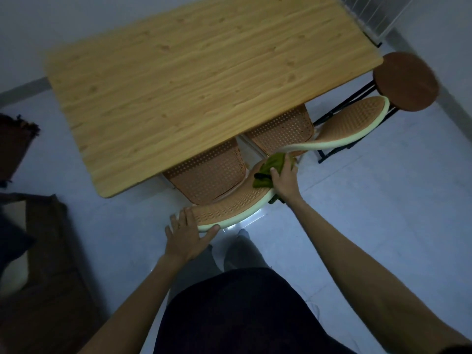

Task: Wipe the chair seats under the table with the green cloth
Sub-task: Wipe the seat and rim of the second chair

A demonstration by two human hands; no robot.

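Centre of frame: the near chair point(229, 203), tucked under the desk point(194, 80), is being braced at its pale backrest rim by the left hand point(186, 236), fingers spread flat, clamped on nothing. The green cloth point(270, 169) is being pressed onto the backrest's right end by the right hand point(286, 178), fingers closed over it. Seats are lying mostly hidden beneath the desk. Judgement: the chair is probably best being drawn out first, cloth kept bunched flat, strokes being run along the woven mesh. A second chair point(352, 123) and brown stool point(406, 80) are waiting at upper right.
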